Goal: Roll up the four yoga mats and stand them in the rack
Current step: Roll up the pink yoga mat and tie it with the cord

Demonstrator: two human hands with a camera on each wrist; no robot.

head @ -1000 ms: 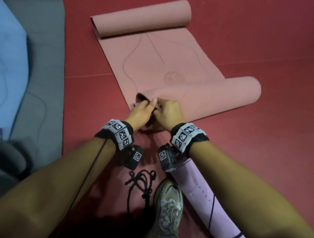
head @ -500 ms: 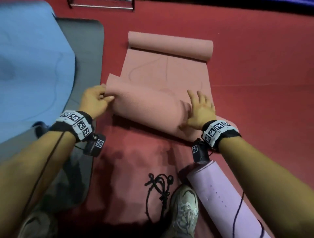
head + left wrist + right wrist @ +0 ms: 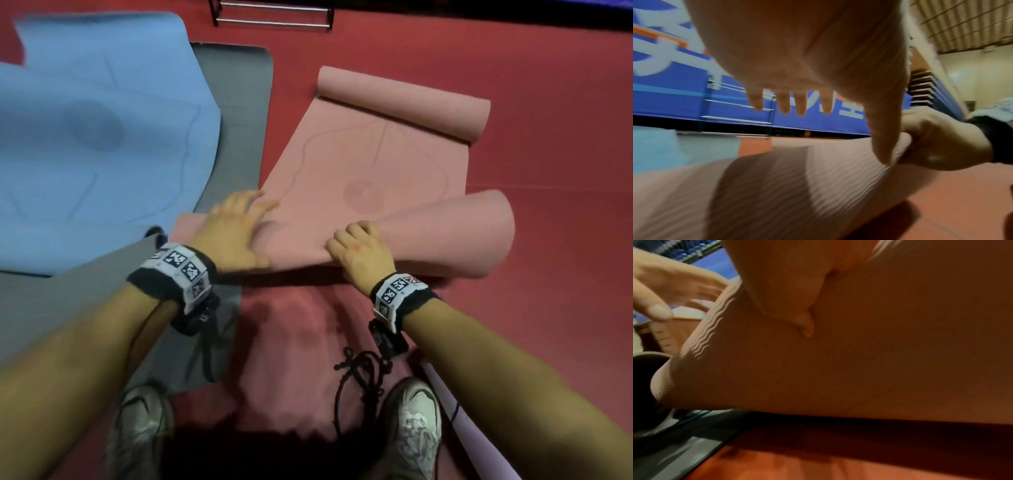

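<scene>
Pink yoga mat [image 3: 373,171] on red floor [image 3: 548,308], near end rolled. Right hand [image 3: 359,251] clenched around roll, thumb tucked beneath. Left hand [image 3: 229,233] flat, fingers spread, pressing roll's left end.

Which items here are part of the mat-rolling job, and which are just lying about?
Job:
pink mat, under left hand and gripped by right hand
blue mat
grey mat
lilac rolled mat
metal rack

Lying about:
black cord
</scene>
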